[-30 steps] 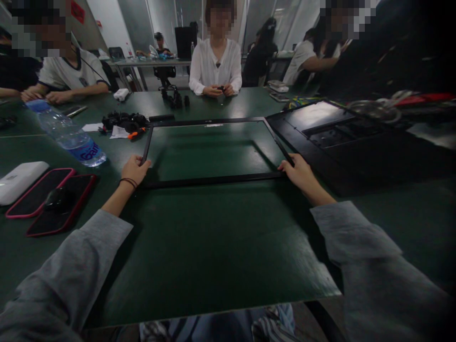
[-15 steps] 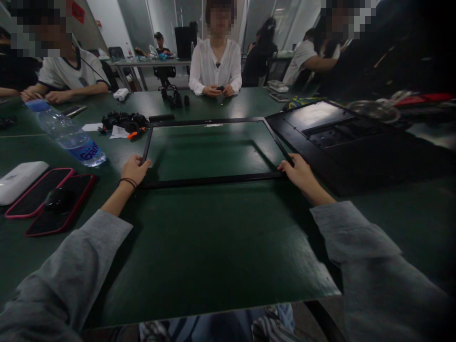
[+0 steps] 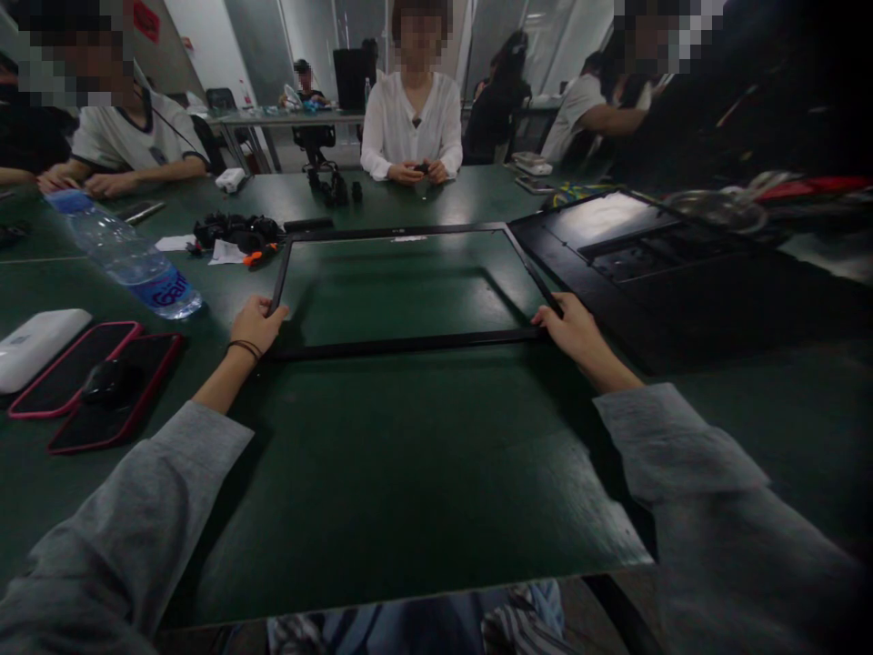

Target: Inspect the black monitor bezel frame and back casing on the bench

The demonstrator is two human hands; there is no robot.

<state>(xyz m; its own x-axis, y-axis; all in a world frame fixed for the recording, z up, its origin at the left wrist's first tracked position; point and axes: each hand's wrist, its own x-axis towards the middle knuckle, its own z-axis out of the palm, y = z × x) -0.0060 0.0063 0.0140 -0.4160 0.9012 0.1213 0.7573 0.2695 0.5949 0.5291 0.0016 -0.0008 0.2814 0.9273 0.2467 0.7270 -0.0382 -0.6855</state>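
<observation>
A thin black rectangular frame [image 3: 409,344], like the bezel of a screen, is held just above the green table [image 3: 409,473]. Its middle is see-through, and the tabletop with the frame's shadow shows inside it. My left hand [image 3: 257,326] grips the left side near the front corner, thumb on top. On the opposite side, my right hand [image 3: 567,326] pinches the right side near its front corner. A small whitish label [image 3: 409,238] shows along the far bar. To the right lies a large black panel [image 3: 709,309] with a recessed section, close to my right hand.
On the left are a tilted water bottle [image 3: 140,259], a white box [image 3: 42,346] and two red-edged phones [image 3: 146,382], one with a black object [image 3: 102,382] on it. Black parts [image 3: 235,232] lie beyond. A person [image 3: 413,123] sits opposite; a metal bowl [image 3: 716,211] stands at right.
</observation>
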